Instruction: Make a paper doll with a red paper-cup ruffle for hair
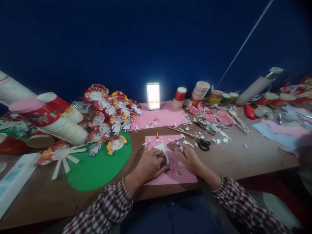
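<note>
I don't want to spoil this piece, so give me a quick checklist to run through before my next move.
1. Pen in the right hand: ok, held.
2. Pen tip uncapped: cannot tell, too blurred.
3. White paper steadied: ok, the left hand rests on it.
4. Pink sheet under the work free of scraps: not ok, some small ones lie on it.
5. Scissors out of the way: ok, their handles lie off that sheet, beyond the right hand.

No readable lettering; prints on the stacked paper cups (50, 121) too blurred.
</note>
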Demonstrator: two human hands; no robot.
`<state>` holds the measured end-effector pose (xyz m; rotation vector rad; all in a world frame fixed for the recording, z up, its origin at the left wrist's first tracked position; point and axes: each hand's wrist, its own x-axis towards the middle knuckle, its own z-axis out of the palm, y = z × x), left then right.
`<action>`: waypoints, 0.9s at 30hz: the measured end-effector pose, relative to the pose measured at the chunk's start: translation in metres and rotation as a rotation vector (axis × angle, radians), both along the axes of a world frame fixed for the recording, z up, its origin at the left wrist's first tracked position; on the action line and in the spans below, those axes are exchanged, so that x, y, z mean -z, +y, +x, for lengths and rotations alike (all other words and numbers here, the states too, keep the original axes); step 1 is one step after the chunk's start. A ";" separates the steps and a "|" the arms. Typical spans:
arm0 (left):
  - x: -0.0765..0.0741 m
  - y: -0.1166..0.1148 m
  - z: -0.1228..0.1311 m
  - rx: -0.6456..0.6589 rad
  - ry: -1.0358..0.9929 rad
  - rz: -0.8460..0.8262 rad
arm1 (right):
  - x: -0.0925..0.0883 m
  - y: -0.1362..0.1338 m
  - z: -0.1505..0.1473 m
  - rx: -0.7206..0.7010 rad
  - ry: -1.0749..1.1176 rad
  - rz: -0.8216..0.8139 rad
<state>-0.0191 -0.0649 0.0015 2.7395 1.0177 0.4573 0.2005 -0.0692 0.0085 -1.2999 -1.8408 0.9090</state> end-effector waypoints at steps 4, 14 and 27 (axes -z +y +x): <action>-0.002 -0.001 0.001 -0.014 0.028 -0.001 | -0.005 0.004 0.005 0.053 0.088 -0.131; -0.003 -0.001 0.000 -0.011 0.013 -0.018 | 0.006 0.005 0.004 0.075 0.314 -0.158; 0.003 -0.001 -0.001 -0.024 0.032 0.005 | -0.010 0.012 -0.008 0.015 0.520 -0.230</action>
